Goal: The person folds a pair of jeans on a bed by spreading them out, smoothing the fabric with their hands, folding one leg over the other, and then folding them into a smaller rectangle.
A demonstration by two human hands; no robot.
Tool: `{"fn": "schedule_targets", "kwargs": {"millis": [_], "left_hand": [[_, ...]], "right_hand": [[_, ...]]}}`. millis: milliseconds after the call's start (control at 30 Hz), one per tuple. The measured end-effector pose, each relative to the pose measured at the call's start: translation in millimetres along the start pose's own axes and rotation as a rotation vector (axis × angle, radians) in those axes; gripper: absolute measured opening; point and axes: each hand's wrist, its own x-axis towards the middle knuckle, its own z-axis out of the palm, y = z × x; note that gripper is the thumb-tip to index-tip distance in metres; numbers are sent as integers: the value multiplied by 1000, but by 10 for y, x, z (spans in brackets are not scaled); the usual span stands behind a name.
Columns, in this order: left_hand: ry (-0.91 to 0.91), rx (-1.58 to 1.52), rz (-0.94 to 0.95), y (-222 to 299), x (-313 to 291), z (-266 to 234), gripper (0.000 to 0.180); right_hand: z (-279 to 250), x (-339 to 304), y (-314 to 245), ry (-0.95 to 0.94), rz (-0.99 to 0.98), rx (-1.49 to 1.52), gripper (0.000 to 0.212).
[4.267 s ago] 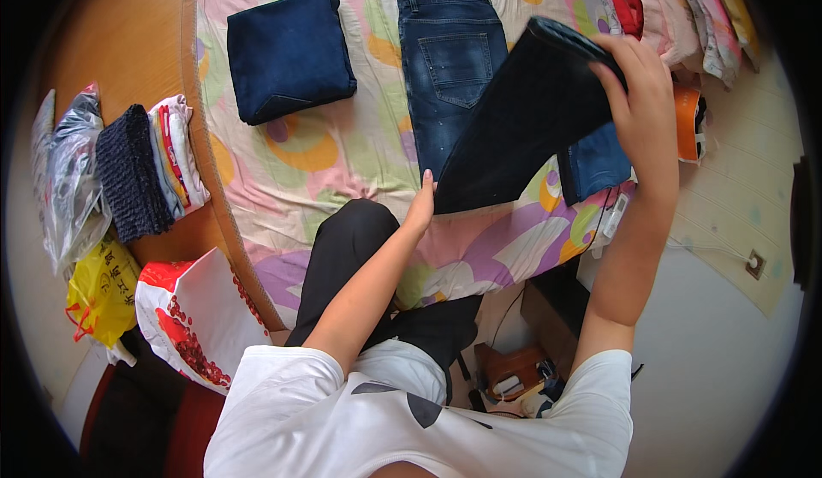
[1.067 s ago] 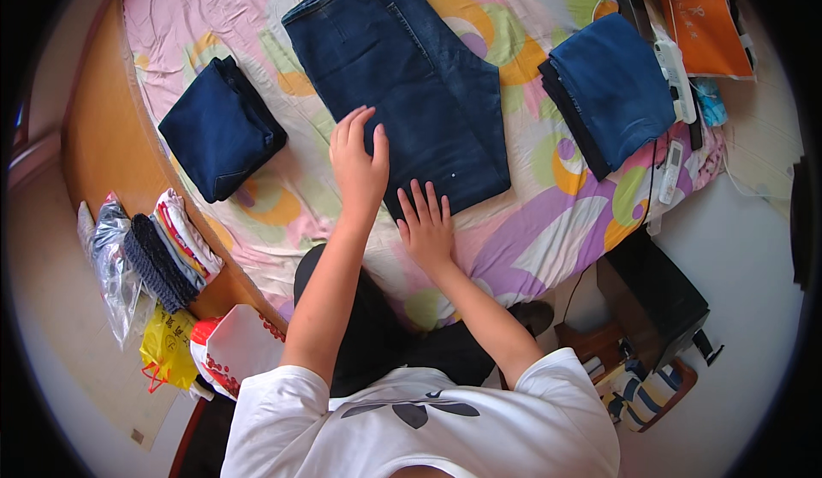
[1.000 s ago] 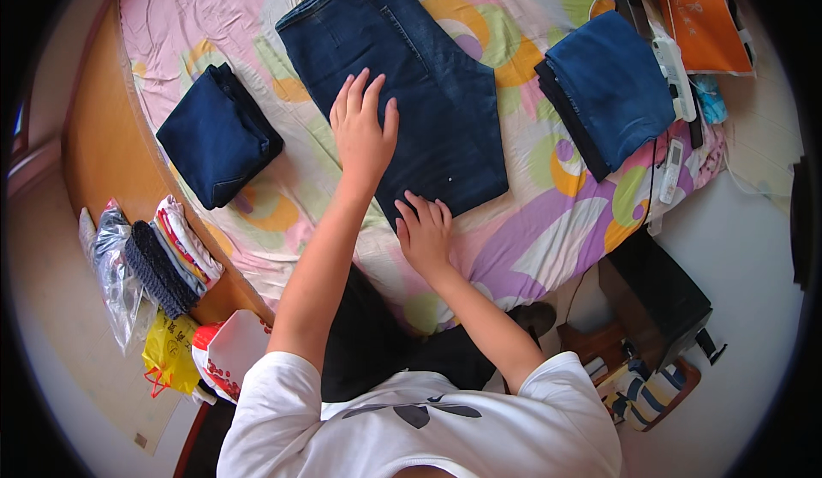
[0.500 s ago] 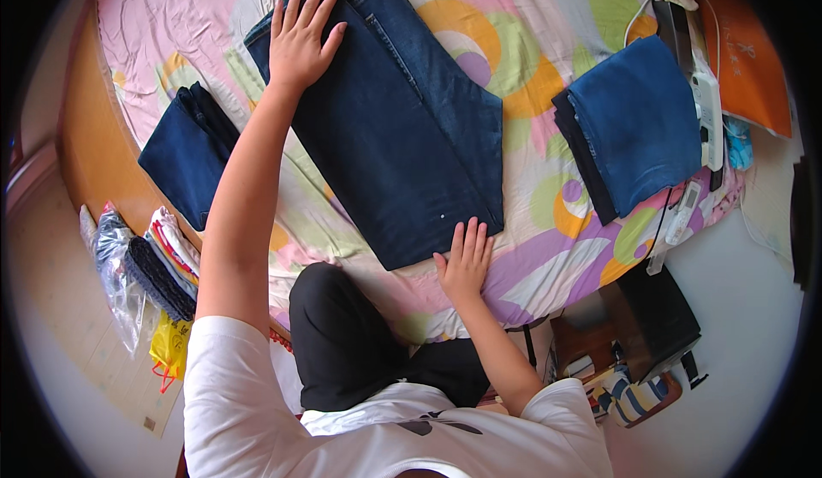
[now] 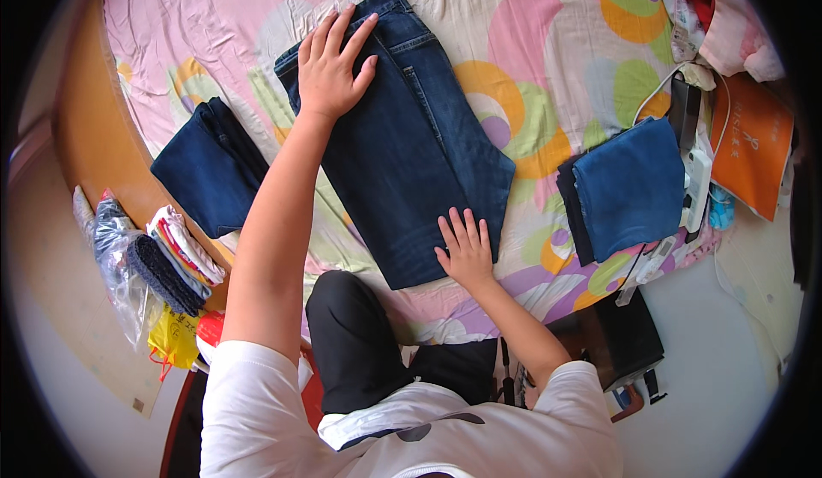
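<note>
A pair of dark blue jeans [image 5: 390,148] lies folded on the patterned bedsheet [image 5: 556,58] in front of me, its waistband at the far end. My left hand [image 5: 332,71] rests on the far left part of the jeans, fingers spread and grasping nothing. Near the bottom right edge of the denim, my right hand [image 5: 467,251] lies flat with its fingers apart. Smaller folded jeans [image 5: 210,170] sit to the left, beside my left forearm. Over on the right is a stack topped with folded blue jeans [image 5: 629,191], a darker folded garment beneath it.
Beyond the right stack are a white power strip [image 5: 698,188] with cables and an orange bag [image 5: 745,152]. At lower left stand folded clothes [image 5: 184,247], clear plastic wrapping [image 5: 120,255] and a yellow bag [image 5: 174,337]. A black box-like object [image 5: 608,337] is below the bed's right edge.
The view has shifted, so more of the bed's far side shows. My right hand has moved up from the jeans' lower edge onto the cloth; my left hand stays near the waistband.
</note>
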Motion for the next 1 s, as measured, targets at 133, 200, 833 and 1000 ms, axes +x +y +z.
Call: {"fn": "schedule_targets", "kwargs": {"millis": [133, 200, 833, 1000], "left_hand": [[38, 8, 0, -62, 22, 78, 52], [65, 25, 9, -79, 40, 103, 50], [146, 89, 56, -143, -24, 173, 45], [128, 79, 62, -82, -13, 166, 46]], "right_hand": [[259, -582, 95, 0, -48, -14, 62], [405, -844, 65, 5, -9, 16, 62], [412, -106, -1098, -77, -411, -25, 71], [164, 557, -1456, 129, -259, 411, 55]]}}
